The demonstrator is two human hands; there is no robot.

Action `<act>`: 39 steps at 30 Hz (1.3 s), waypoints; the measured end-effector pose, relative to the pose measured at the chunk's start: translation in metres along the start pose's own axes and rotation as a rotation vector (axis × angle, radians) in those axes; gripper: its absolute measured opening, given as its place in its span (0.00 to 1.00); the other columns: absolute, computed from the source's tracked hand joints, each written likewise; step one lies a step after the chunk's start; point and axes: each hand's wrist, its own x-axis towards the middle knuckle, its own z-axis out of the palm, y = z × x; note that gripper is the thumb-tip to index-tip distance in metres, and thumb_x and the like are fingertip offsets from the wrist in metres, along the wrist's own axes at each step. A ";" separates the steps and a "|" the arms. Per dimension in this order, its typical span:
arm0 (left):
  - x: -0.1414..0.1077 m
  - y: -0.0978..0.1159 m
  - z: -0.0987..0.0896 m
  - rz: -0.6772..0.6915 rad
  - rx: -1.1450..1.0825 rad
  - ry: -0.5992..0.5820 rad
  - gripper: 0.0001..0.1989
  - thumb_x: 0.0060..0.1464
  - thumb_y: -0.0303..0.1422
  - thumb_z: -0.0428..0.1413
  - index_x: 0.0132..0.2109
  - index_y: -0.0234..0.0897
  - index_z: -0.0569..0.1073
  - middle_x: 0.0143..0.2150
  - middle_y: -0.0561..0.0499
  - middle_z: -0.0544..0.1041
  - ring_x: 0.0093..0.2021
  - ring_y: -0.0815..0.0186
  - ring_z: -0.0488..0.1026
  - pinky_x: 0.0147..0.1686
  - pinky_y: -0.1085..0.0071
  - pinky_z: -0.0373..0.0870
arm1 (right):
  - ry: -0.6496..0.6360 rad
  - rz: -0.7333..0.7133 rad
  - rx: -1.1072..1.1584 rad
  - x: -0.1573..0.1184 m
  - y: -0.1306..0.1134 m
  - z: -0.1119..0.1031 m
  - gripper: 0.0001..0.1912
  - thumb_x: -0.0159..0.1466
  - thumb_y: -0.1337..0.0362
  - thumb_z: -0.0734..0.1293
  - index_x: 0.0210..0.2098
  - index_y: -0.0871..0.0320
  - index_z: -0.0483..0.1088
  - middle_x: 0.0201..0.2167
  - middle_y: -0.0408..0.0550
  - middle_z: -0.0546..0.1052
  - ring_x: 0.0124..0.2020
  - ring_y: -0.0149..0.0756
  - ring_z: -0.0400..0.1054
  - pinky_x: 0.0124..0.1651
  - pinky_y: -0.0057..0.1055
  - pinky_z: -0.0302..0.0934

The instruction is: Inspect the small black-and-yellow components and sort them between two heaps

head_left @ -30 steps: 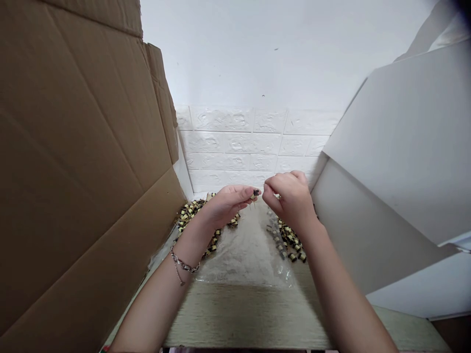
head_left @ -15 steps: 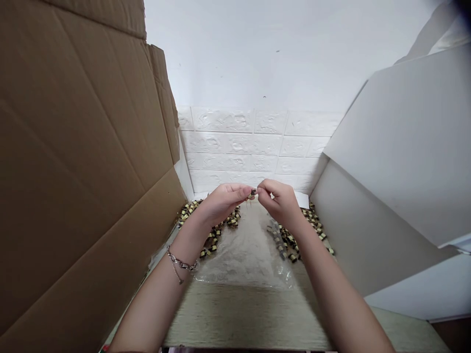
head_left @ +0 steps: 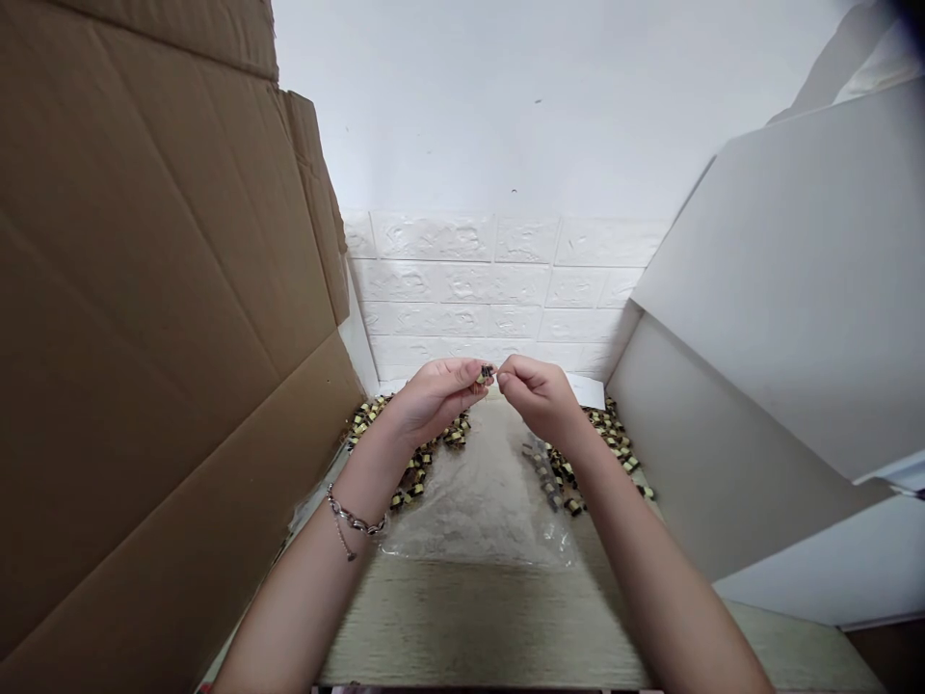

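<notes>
Between the thumb and fingers of my left hand [head_left: 440,397] is a small black-and-yellow coil [head_left: 484,374] with thin wires sticking out. My right hand [head_left: 539,390] is beside it with curled, pinched fingers, their tips close to the coil's right end. What those fingertips hold, if anything, is too small to make out. Both hands are raised over a clear plastic bag [head_left: 484,501] lying flat on the table. Similar coils lie in a left pile [head_left: 415,477] and a right pile [head_left: 614,439], partly behind my forearms.
A tall cardboard sheet [head_left: 166,318] walls off the left side. White panels [head_left: 780,289] stand on the right. A white brick-patterned wall [head_left: 462,280] closes the back. The wooden tabletop [head_left: 484,622] shows in front of the bag.
The coil in my left hand has turned and shows more of its body and wires. My right fingers have curled in tighter beside it. The piles look the same.
</notes>
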 end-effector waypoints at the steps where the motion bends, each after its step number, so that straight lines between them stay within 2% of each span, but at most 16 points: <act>1: 0.000 -0.001 0.000 0.000 -0.021 -0.007 0.10 0.43 0.37 0.58 0.30 0.32 0.73 0.28 0.52 0.70 0.31 0.75 0.65 0.40 0.75 0.60 | 0.001 0.001 0.012 0.000 -0.001 0.000 0.08 0.54 0.69 0.56 0.19 0.59 0.58 0.16 0.38 0.56 0.20 0.24 0.49 0.24 0.23 0.45; 7: 0.000 -0.007 0.003 -0.036 -0.093 -0.005 0.12 0.47 0.39 0.55 0.31 0.33 0.71 0.31 0.51 0.69 0.35 0.73 0.65 0.45 0.70 0.60 | 0.025 0.007 0.017 -0.002 -0.011 -0.003 0.09 0.54 0.67 0.56 0.18 0.59 0.59 0.16 0.38 0.59 0.20 0.25 0.50 0.24 0.24 0.46; 15: -0.001 -0.010 0.008 -0.079 -0.112 -0.018 0.11 0.47 0.39 0.55 0.32 0.33 0.71 0.30 0.52 0.68 0.33 0.74 0.65 0.44 0.71 0.61 | 0.093 -0.046 -0.195 -0.009 -0.021 -0.011 0.12 0.53 0.69 0.57 0.15 0.58 0.52 0.13 0.38 0.54 0.18 0.25 0.48 0.23 0.25 0.44; 19: -0.003 -0.007 0.011 -0.105 -0.190 0.039 0.10 0.46 0.38 0.56 0.32 0.36 0.71 0.30 0.54 0.68 0.31 0.75 0.65 0.42 0.72 0.62 | 0.298 -0.153 -0.193 -0.011 -0.029 -0.011 0.09 0.58 0.67 0.56 0.22 0.58 0.58 0.18 0.40 0.60 0.21 0.26 0.53 0.26 0.25 0.49; 21: -0.003 -0.006 0.012 -0.108 -0.209 0.043 0.09 0.47 0.37 0.55 0.32 0.36 0.71 0.31 0.54 0.68 0.32 0.76 0.64 0.41 0.73 0.62 | 0.345 -0.206 -0.257 -0.011 -0.032 -0.010 0.05 0.58 0.66 0.58 0.26 0.58 0.61 0.21 0.41 0.63 0.23 0.27 0.56 0.28 0.26 0.51; 25: -0.004 -0.005 0.012 -0.102 -0.184 0.031 0.10 0.48 0.38 0.54 0.33 0.36 0.71 0.30 0.54 0.67 0.33 0.75 0.64 0.40 0.74 0.62 | 0.318 -0.303 -0.407 -0.008 -0.032 -0.009 0.04 0.57 0.67 0.61 0.27 0.57 0.66 0.22 0.43 0.67 0.25 0.28 0.59 0.30 0.26 0.53; 30: -0.006 -0.004 0.013 -0.070 -0.181 0.034 0.09 0.47 0.38 0.55 0.32 0.36 0.71 0.29 0.55 0.67 0.31 0.76 0.63 0.37 0.75 0.62 | 0.301 -0.347 -0.429 -0.008 -0.028 -0.009 0.06 0.58 0.68 0.60 0.29 0.57 0.69 0.25 0.44 0.69 0.28 0.29 0.62 0.30 0.26 0.56; 39: -0.005 -0.002 0.017 0.025 -0.100 0.066 0.09 0.46 0.37 0.56 0.31 0.34 0.71 0.27 0.54 0.66 0.29 0.76 0.63 0.35 0.76 0.61 | 0.405 -0.462 -0.458 -0.007 -0.020 -0.006 0.05 0.57 0.68 0.63 0.31 0.57 0.71 0.23 0.43 0.68 0.26 0.27 0.63 0.28 0.25 0.58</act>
